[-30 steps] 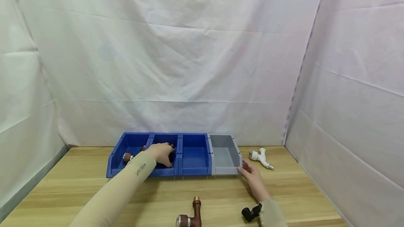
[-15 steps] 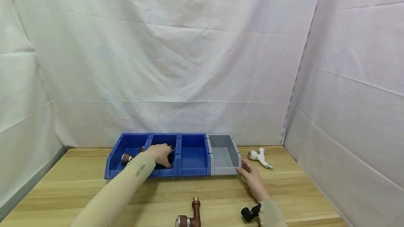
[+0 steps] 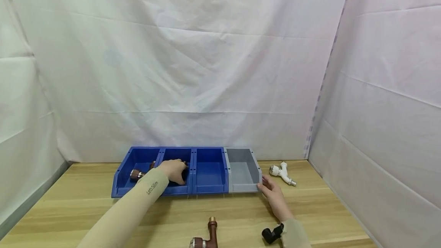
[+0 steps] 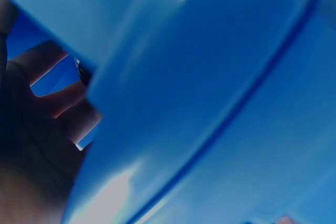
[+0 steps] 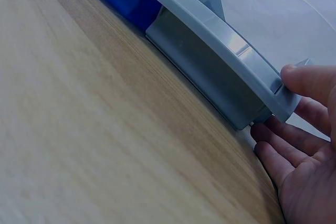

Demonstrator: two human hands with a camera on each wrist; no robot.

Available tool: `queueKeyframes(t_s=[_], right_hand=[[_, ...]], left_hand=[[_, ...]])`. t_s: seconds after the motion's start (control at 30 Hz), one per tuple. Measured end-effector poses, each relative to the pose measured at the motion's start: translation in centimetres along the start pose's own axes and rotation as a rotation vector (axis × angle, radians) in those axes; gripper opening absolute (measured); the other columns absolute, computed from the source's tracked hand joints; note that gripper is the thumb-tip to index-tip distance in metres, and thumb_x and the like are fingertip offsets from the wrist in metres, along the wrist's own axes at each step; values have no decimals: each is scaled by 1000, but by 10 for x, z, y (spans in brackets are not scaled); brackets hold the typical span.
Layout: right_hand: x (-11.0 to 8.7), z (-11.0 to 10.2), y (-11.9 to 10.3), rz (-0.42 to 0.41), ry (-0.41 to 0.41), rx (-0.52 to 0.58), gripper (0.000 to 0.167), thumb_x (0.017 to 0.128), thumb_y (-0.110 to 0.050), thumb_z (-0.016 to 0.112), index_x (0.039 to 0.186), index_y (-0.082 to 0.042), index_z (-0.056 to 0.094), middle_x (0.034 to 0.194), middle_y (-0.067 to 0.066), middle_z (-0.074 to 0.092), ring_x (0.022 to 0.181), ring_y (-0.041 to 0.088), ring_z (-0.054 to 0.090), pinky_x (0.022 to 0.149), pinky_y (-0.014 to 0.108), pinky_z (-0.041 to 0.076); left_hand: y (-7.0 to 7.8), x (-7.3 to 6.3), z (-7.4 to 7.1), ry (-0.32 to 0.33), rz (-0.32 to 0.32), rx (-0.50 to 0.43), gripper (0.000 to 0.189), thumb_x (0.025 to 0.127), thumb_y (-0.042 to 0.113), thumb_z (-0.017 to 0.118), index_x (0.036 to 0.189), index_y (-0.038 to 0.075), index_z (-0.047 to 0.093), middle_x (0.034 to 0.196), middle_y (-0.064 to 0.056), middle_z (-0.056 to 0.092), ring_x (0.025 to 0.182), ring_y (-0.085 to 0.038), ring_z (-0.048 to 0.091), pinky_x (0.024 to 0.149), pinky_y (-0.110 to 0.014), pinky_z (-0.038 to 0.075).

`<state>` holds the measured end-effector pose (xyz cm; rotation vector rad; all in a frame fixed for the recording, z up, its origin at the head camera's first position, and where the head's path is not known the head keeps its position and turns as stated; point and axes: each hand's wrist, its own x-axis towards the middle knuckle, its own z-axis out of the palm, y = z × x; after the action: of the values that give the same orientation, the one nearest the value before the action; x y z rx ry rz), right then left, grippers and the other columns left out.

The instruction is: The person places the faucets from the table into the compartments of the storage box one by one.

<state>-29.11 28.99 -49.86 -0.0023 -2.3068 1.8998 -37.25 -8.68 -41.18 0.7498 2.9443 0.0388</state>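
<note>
At the desk's [image 3: 241, 215] back edge, the right hand [image 3: 275, 197] pinches the grey bin [image 3: 242, 188], likely light, stiff, best held by its rim; the left hand [image 3: 173, 170] dips into a blue bin [image 3: 177, 190], grip unclear

Long, smooth pale-beige fabric sleeve [image 3: 125, 211] at lower left, small dark lettering [image 3: 152, 188] like "LetsSlim" near wrist; bare left hand [image 3: 174, 170]. Matching pale-beige fabric cuff [image 3: 295, 233] at lower right; bare right hand [image 3: 275, 195].

Grey bin [image 3: 240, 173] and adjacent blue bin [image 3: 210, 173] open upward — the walls between them [image 3: 226, 169] block sideways passage.
</note>
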Motion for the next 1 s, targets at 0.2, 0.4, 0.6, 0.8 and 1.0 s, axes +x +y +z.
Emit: queueKeyframes(t_s=[0.2,0.4,0.6,0.8,1.0], right_hand=[[0,0,-3,-14,1,-3,55,97,-18,59,144,3,39,141,28,44,129,38,42,103,49,38],[0,-3,-6,-9,0,2,54,97,-18,59,144,1,40,141,26,45,130,36,42,103,49,38],[-2,-4,-6,-21,-2,-11,54,98,-19,59,144,1,39,141,27,44,130,38,42,104,51,37],[-2,-4,-6,-26,0,-15,53,98,-18,58,144,1,40,141,26,45,129,37,43,103,49,38],[-1,-4,-6,-10,-12,-10,55,98,-20,59,145,0,39,142,26,44,130,36,42,104,49,37]], left_hand=[[0,2,0,9,-3,7,54,73,31,83,121,11,69,127,-15,59,109,-34,58,80,-48,52],[-1,6,3,11,-16,22,53,74,32,82,122,14,68,130,-15,57,112,-35,57,81,-49,52],[0,8,5,18,-13,27,53,74,31,83,122,14,68,129,-14,58,109,-34,58,79,-48,52],[-1,8,5,27,-9,28,52,73,31,84,120,13,69,124,-15,60,104,-34,59,79,-49,53],[-2,9,7,18,-14,11,53,73,32,84,120,13,69,125,-15,59,103,-34,60,78,-49,53]])
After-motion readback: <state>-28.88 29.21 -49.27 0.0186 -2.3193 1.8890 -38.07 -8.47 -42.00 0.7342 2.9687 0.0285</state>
